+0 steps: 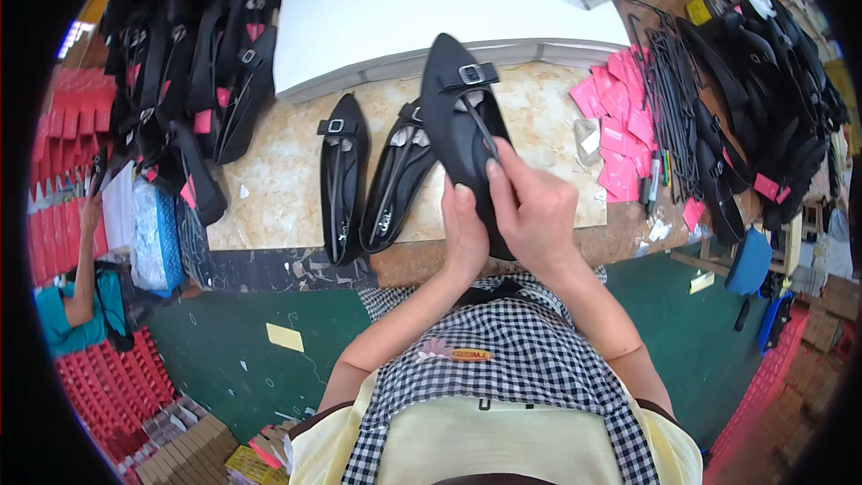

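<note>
A black pointed flat shoe (pixel 442 121) with a bow and square buckle is held up over the bench, toe pointing away. My left hand (pixel 465 232) is closed around its heel end, thumb on the side. My right hand (pixel 537 207) pinches a thin dark shoe-shaping rod (pixel 477 117), which runs inside the shoe toward pale stuffing in the toe. Left of the held shoe, two matching black flats lie on the bench: one flat shoe (pixel 344 171) straight, the other flat shoe (pixel 392 189) slanted, partly behind the held one. Both have similar rods inside.
A white board (pixel 431 0) stands along the bench's back. Pink packets (pixel 620 126), dark rods (pixel 672 108) and a shoe pile (pixel 754 90) lie right. More black shoes (pixel 215 45) are stacked left. At far left, another person's arm (pixel 87 256) reaches toward red racks (pixel 72 126).
</note>
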Available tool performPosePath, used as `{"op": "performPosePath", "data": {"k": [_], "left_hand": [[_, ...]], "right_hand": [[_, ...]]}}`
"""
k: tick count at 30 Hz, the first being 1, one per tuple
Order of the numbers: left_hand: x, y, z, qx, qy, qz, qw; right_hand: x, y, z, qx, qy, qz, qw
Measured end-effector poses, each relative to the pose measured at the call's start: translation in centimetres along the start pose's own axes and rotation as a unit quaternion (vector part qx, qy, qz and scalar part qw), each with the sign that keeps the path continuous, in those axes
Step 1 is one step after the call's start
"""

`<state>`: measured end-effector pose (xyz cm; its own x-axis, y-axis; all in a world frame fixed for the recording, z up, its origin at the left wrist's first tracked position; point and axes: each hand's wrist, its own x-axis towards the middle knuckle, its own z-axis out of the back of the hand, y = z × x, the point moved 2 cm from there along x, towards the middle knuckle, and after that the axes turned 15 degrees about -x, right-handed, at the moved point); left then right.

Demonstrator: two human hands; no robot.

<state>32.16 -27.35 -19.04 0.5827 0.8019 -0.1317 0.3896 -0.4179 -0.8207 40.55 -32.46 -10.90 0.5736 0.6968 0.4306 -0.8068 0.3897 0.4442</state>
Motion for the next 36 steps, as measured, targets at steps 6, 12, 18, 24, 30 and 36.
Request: {"op": "performPosePath", "data": {"k": [6,12,18,24,30,36], "left_hand": [[0.0,-4.2,0.9,0.242,0.069,0.134,0.958],[0.8,-10.8,7.8,0.749,0.053,-0.052,0.659],[1.6,-11.7,10.0,0.698,0.090,-0.076,0.706],[-4.2,-20.1,14.9,0.579,-0.064,-0.094,0.807],[-3.3,-29.6,22.8,0.428,-0.285,-0.221,0.829],[13.6,-50.8,32.3,0.429,-0.264,-0.335,0.796]], "right_hand": [[-1.3,-4.1,1.7,0.219,0.259,-0.204,0.918],[-3.2,-9.5,2.0,0.037,0.214,-0.220,0.951],[-4.2,-6.1,-3.8,0.060,0.245,-0.041,0.967],[-5.7,-6.0,-5.5,0.038,0.239,-0.053,0.969],[-6.5,-4.8,-7.5,-0.072,0.095,0.032,0.992],[-6.3,-4.3,-7.9,-0.114,0.110,-0.003,0.987]]}}
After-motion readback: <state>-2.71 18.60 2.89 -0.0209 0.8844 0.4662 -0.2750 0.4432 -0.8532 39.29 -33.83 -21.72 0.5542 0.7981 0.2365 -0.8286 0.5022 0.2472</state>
